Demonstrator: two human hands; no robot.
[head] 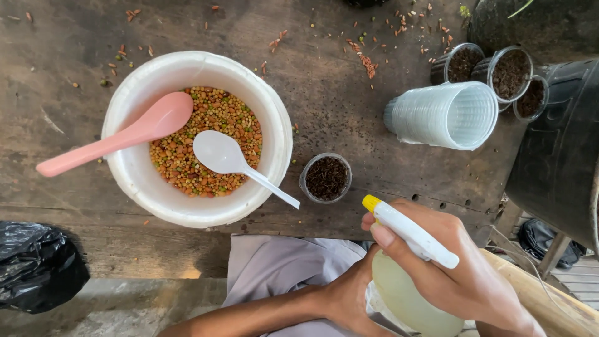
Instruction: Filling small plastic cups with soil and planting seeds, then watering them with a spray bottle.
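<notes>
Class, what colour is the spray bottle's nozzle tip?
Yellow, on the white spray bottle; head view.

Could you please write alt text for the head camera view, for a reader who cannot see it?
Two hands hold a spray bottle, the right hand on its white head, the left hand beneath. On the wooden table are a soil-filled cup and a white bowl of mixed seeds with two spoons.
</notes>
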